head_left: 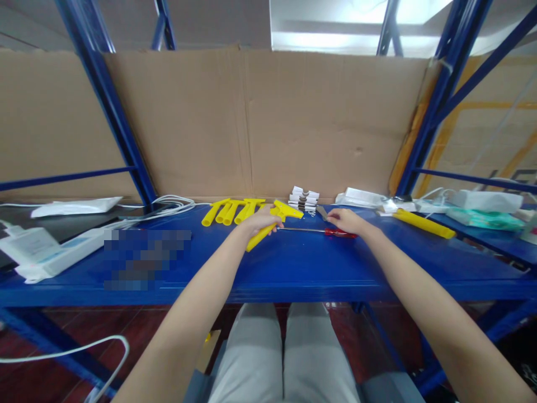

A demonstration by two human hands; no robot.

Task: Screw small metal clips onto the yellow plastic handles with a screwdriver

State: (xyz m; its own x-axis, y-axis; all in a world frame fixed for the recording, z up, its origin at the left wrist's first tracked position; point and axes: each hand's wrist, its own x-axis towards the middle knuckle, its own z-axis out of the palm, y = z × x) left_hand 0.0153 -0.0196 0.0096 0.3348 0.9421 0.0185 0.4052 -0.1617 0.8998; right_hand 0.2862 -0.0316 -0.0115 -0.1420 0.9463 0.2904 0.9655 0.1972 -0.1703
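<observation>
My left hand [260,220] is closed around a yellow T-shaped plastic handle [260,238], its wide head pointing to the back right. My right hand [347,220] pinches a small flat greyish piece [321,212] at its fingertips; its exact kind is too small to tell. Between the hands a screwdriver [335,232] with a red handle lies on the blue table, its shaft pointing left toward my left hand. Several more yellow T-shaped handles [229,212] lie in a row behind and left of my left hand. A stack of small white pieces with dark bands [304,198] sits behind the hands.
A cardboard sheet [293,123] stands along the back of the blue table [293,268]. On the left lie a white power strip [62,257] and coiled cables [176,202]. A yellow tube-like piece [423,223] and white packages [361,197] lie at right. Blue posts [117,112] frame the sides.
</observation>
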